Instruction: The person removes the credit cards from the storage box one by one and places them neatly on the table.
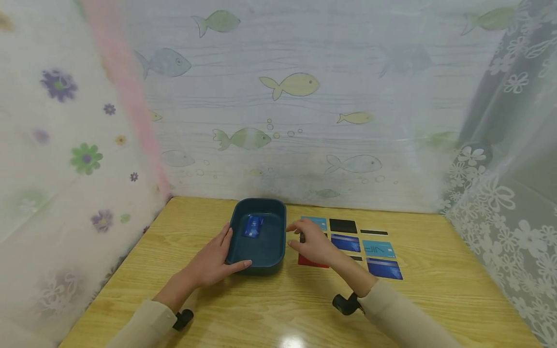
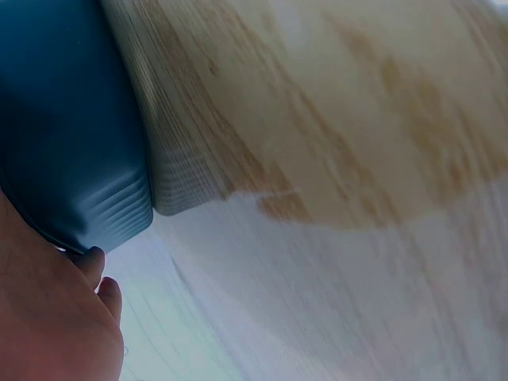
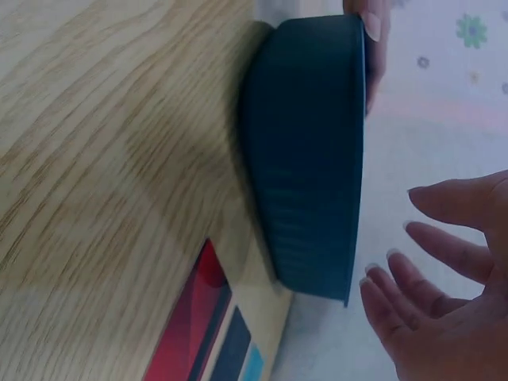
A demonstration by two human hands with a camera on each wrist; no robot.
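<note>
A dark teal rectangular tray [image 1: 261,258] sits on the table, with one blue card [image 1: 253,226] lying inside. My left hand [image 1: 209,263] holds the tray at its near left corner, thumb at the near rim and fingers along the left side. That hand [image 2: 55,309] also shows beside the tray [image 2: 71,119] in the left wrist view. Just right of the tray, my right hand [image 1: 315,244] hovers over the cards with bent, parted fingers and nothing between them. In the right wrist view, the right hand [image 3: 444,286] is apart from the tray wall [image 3: 305,151].
Several cards lie in rows to the right: a red card [image 1: 312,261], a black card [image 1: 343,225], a blue card [image 1: 345,243], a light blue card [image 1: 378,249] and another blue card [image 1: 385,268]. My right hand partly covers some. A fish-patterned curtain [image 1: 296,116] borders the wooden table [image 1: 278,309].
</note>
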